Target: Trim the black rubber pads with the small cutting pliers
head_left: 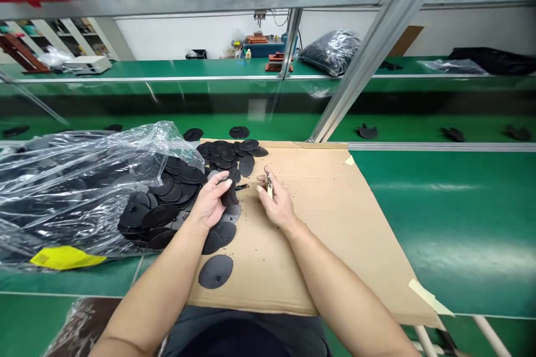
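On the left, a clear plastic bag [84,178] of dark discs spills a pile of black discs [163,215] onto the near-left part of the cardboard sheet [335,223]. Just right of the pile, the left hand [210,201] has thumb and fingers clamped on a black piece [229,196]. Further right, the right hand [276,201] curls its fingers around a small tool [269,185], apart from the piece. To work well, the left hand should probably grip by the edge, leaving the far side free, and the tool should meet the piece squarely, clear of the left fingertips. Working over bare cardboard, right of the pile, would likely keep discs and the black specks apart.

Glare and folds in the plastic blur the discs inside. The left fingers cover part of the held piece, so its full outline is unclear. A small dark bit [242,186] between the hands may be loose or attached; I cannot tell. The right palm hides most of the tool, and whether its tips are parted is too small to judge.
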Demonstrator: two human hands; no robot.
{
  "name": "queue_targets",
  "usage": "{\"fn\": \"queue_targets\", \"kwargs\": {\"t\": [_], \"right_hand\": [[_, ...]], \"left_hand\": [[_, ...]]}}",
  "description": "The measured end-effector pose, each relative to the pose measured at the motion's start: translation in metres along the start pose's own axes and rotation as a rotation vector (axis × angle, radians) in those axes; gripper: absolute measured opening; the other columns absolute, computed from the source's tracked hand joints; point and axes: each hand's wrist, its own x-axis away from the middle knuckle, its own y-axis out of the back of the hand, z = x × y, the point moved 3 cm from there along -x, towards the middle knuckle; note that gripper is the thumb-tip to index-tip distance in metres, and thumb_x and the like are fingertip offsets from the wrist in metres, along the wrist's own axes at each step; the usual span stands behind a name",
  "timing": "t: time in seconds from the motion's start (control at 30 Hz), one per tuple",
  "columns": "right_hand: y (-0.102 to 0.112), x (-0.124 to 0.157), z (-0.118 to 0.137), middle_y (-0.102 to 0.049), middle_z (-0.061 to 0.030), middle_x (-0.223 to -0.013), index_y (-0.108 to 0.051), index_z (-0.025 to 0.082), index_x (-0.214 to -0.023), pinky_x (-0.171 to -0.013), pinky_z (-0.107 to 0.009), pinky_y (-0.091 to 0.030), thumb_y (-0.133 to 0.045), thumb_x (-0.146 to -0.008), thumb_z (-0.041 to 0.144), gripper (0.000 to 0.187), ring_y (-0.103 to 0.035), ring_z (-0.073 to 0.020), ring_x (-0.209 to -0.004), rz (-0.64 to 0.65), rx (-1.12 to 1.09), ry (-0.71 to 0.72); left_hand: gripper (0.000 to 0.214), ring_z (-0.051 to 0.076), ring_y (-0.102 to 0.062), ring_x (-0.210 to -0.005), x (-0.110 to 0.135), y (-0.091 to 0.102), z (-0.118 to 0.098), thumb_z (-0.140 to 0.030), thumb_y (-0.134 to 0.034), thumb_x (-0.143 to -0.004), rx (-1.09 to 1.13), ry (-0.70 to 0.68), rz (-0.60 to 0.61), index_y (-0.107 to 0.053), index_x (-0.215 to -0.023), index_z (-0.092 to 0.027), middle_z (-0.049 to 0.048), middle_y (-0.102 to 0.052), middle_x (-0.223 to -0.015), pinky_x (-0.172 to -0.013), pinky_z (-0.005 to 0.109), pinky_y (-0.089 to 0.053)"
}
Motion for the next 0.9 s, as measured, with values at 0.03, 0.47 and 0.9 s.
{"fn": "queue_targets", "kwargs": {"t": [0.03, 0.47, 0.9], "right_hand": [[0.001, 0.001, 0.004, -0.063, -0.0119, -0.114, -0.039, 0.017, -0.142, -0.089, -0.040, -0.050, -0.051, -0.089, 0.032, 0.056, -0.063, -0.0206, -0.094, 0.011, 0.050, 0.057], [0.003, 0.006, 0.024, -0.066, -0.0074, -0.086, -0.059, 0.019, -0.117, -0.079, -0.034, -0.051, -0.054, -0.087, 0.030, 0.032, -0.061, -0.0201, -0.078, 0.119, 0.430, 0.331], [0.001, 0.008, 0.026, -0.065, -0.0065, -0.088, -0.058, 0.019, -0.119, -0.077, -0.031, -0.050, -0.053, -0.086, 0.026, 0.034, -0.061, -0.0191, -0.079, 0.180, 0.455, 0.356]], "left_hand": [[0.043, 0.012, -0.064, -0.072, 0.000, 0.000, 0.001, -0.013, -0.077, -0.062, 0.006, 0.019, 0.014, -0.061, -0.103, -0.018, 0.0039, -0.068, -0.088, -0.062, 0.021, -0.052], [0.037, 0.009, -0.059, -0.053, -0.001, 0.006, 0.010, -0.024, -0.079, -0.065, 0.056, 0.098, 0.013, -0.062, -0.097, -0.018, 0.0014, -0.063, -0.081, -0.048, 0.021, -0.047], [0.031, 0.008, -0.057, -0.054, -0.001, 0.007, 0.009, -0.022, -0.076, -0.068, 0.073, 0.114, 0.013, -0.063, -0.095, -0.018, 0.0014, -0.061, -0.079, -0.050, 0.022, -0.046]]}}
